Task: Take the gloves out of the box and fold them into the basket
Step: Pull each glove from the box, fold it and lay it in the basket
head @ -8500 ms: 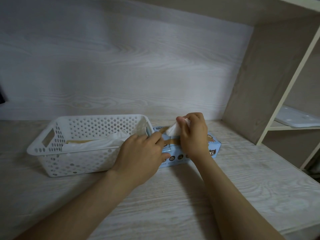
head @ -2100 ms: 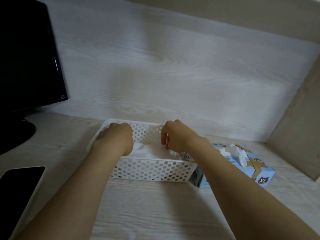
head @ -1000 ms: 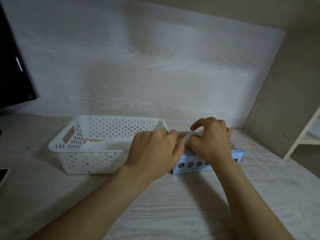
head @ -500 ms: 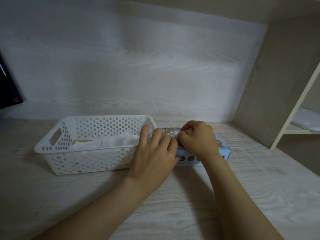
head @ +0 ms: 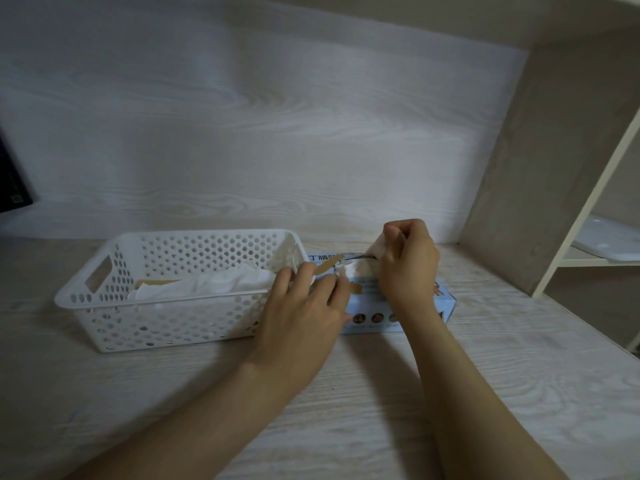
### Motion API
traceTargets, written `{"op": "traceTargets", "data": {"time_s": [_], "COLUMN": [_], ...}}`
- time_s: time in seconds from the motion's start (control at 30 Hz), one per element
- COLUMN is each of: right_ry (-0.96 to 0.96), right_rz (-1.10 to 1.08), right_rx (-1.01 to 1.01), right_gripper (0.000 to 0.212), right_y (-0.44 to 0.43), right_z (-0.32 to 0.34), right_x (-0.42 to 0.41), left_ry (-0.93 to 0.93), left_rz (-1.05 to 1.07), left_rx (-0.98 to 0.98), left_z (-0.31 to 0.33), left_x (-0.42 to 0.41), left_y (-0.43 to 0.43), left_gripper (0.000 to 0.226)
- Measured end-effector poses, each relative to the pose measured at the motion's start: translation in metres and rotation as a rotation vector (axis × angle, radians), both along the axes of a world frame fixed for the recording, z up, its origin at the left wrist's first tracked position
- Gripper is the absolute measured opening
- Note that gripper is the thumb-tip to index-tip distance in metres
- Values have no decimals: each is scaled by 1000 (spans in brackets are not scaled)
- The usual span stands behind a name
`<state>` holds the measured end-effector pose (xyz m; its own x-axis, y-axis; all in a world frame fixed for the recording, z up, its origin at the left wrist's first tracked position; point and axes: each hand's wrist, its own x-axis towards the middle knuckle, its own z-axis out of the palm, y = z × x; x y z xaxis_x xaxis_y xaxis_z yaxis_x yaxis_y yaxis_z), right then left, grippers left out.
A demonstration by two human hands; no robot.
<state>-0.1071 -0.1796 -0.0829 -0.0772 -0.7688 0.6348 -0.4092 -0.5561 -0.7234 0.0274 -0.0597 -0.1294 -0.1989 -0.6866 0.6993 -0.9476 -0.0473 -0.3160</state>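
Pale wood-grain desk point(head: 485, 393) fills the lower frame and runs back to the wall panel. At ten o'clock from the desk's middle sits the white perforated basket point(head: 166, 320), flat on its base, long side toward us, handle slot at its nine o'clock end. At the basket's three o'clock end the light-blue box point(head: 445, 301) lies flat on the desk, tight beside the basket; whether they touch, can't tell. Out at three o'clock, past the upright panel, a low side shelf point(head: 581, 263) carries a flat white tray point(head: 609, 240).
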Motion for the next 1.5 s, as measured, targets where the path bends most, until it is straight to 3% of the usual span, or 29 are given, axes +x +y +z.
{"op": "traceTargets", "data": {"time_s": [0.23,0.37,0.53,0.63,0.77,0.87,0.93,1.13,1.23,1.3,1.4,1.5], "right_ry": [-434,-410,-469,-490,-458,-411,-376,-367,-372,-332,-288,-234], "right_rz": [-60,79,331,422,408,437,569,1049,1147,1134,1029,921], "right_rx": [-225,-297,-150,-49,6,105,186,439,466,438,408,393], "right_gripper": [11,12,14,14,17,16,15,17,15,15,33,25], "right_y": [19,32,38,40,37,36,37,51,53,54,54,54], "right_z": [22,26,28,30,26,26,27,32,35,33,30,30], "right_x": [0,3,12,13,10,10,12,15,12,12,13,12], "left_ry": [12,25,18,73,213,378,525,722,883,950,1061,1194], "left_rz": [-15,-10,-23,-146,-438,-458,-426,-381,-458,-507,-508,-507], "left_rx": [-5,13,29,-10,-168,-287,-297,73,185,196,127,115], "left_z": [4,4,3,8,29,44,50,64,66,71,79,84], "left_x": [-2,-4,-2,-2,10,18,27,46,48,47,47,52], "left_y": [1,0,4,10,27,34,33,36,36,38,42,42], "left_gripper": [40,41,43,38,41,37,32,53,43,33,21,16]}}
